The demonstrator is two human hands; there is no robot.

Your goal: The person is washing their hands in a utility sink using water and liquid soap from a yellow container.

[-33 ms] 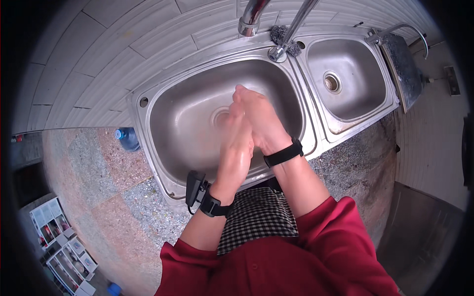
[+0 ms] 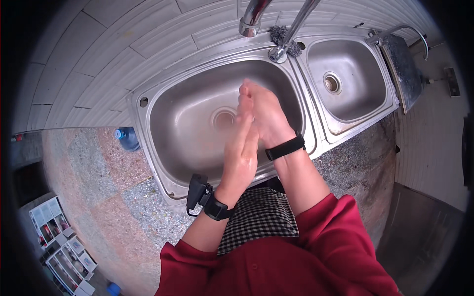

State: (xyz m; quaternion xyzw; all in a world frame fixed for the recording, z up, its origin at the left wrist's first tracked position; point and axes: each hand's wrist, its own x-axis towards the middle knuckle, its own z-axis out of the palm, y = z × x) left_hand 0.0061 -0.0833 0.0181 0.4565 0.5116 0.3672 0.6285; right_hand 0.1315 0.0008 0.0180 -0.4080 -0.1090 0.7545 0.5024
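steel sink [image 2: 163, 113] beneath pressed hands [image 2: 252, 128]

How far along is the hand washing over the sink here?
Mid-scrub: the left hand and right hand are pressed palm to palm over the big sink basin, skin glistening wet. No water stream shows from the faucet. No lather is visible, and no towel is in view, so drying is not done.

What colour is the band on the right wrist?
Black: a plain dark band around the wrist of the right hand, clearest in the head view.
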